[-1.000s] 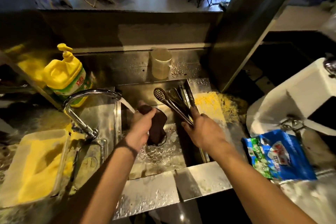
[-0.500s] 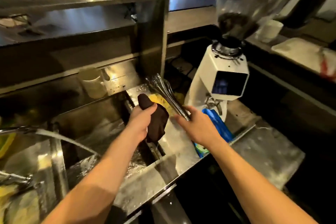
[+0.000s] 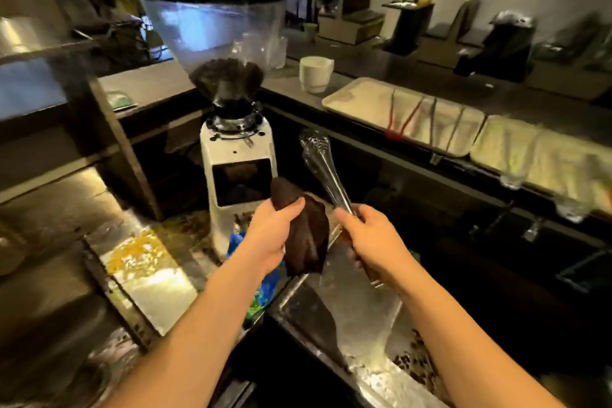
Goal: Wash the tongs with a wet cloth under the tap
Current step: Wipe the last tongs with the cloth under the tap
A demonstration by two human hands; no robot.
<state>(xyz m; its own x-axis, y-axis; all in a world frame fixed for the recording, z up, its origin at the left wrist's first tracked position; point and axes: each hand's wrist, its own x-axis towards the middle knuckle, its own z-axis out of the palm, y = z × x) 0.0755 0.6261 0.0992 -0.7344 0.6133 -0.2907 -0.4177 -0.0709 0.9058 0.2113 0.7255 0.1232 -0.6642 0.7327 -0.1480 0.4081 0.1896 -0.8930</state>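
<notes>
A white coffee grinder with a clear bean hopper (image 3: pixel 236 172) stands on the wet steel bench (image 3: pixel 347 315). Just right, the left hand (image 3: pixel 273 235) clutches a dark brown wet cloth (image 3: pixel 306 235) — the right hand (image 3: pixel 376 242) grips shiny metal tongs (image 3: pixel 323 166), tips raised.

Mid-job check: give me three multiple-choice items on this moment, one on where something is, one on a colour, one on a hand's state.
1. Where do the tongs on the tray lie relative to the held tongs?
A. on the far counter behind them
B. in a sink
C. on the floor

2. What colour is the cloth?
A. yellow
B. dark brown
C. white

3. What is the right hand doing?
A. resting open on the counter
B. pinching the cloth
C. gripping the tongs by the handle end

Answers: 1 A, the tray sits on the counter beyond the hands. 2 B, it hangs dark brown from the left hand. 3 C, its fingers curl round the tongs' handles.
</notes>
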